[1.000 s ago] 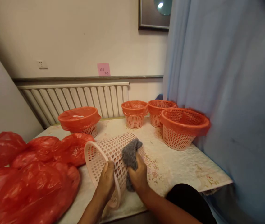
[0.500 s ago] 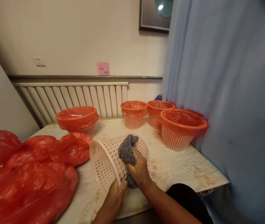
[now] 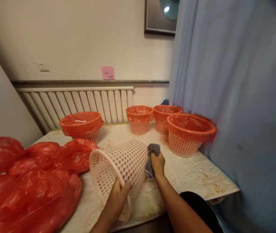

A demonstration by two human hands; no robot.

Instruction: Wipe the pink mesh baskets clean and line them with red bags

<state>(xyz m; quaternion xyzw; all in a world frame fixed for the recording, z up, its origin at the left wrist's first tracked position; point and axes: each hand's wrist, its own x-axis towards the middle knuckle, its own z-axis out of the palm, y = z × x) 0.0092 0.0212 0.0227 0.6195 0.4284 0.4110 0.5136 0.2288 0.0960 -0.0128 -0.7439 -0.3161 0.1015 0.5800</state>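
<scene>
A pale pink perforated plastic basket (image 3: 128, 158) lies on its side over the table, its open mouth facing left toward me. My left hand (image 3: 117, 197) grips its rim, thumb outside and fingers reaching inside. Bunched in my right hand (image 3: 159, 163) is a grey cloth (image 3: 151, 158), held at the basket's base end on the right. The base itself is turned away from view.
Several red plastic bags (image 3: 38, 187) are heaped at the left. A bag-lined basket (image 3: 82, 124) stands behind them. Three more lined baskets stand at the back right, the nearest one (image 3: 186, 142) beside a blue curtain (image 3: 237, 113). A patterned cloth (image 3: 196, 174) covers the table.
My right hand has moved the grey cloth from the basket's side rightward to its base end. The basket has turned and tipped slightly, its rim shifting left and down, with my left hand still on it.
</scene>
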